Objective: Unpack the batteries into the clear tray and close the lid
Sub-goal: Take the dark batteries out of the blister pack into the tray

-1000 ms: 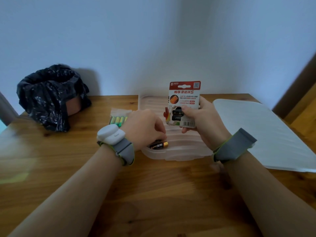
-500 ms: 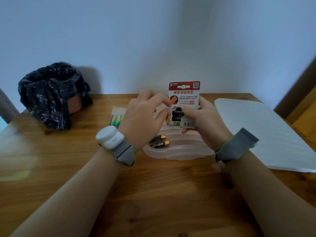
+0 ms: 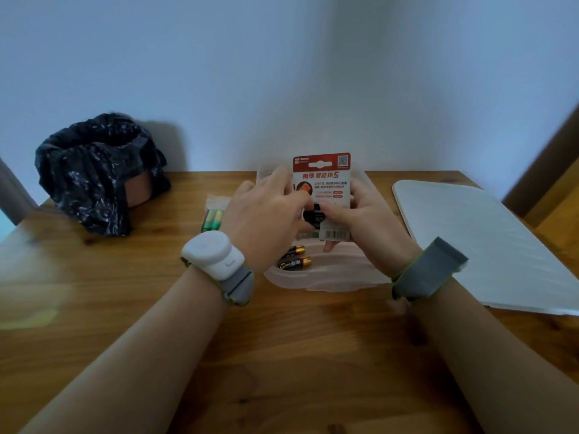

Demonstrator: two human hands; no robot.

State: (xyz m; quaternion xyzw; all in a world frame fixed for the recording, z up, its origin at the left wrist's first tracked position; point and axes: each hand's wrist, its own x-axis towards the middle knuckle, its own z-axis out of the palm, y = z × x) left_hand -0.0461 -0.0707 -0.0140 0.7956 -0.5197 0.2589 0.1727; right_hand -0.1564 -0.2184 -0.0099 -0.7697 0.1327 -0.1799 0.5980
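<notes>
Wooden table (image 3: pixel 125 308) against a pale wall, centre of frame. Clear tray (image 3: pixel 329 277) sits mid-frame with two loose batteries (image 3: pixel 293 260) lying crosswise at its near left corner. Above it, right hand (image 3: pixel 372 223) grips the red blister pack (image 3: pixel 322 189) upright. Left hand (image 3: pixel 266 217) pinches at a dark battery (image 3: pixel 313 214) in the pack, long axis running left-right. Left hand is the nearer one for the pull. White lid (image 3: pixel 476 242) lies right of frame, off the tray.
</notes>
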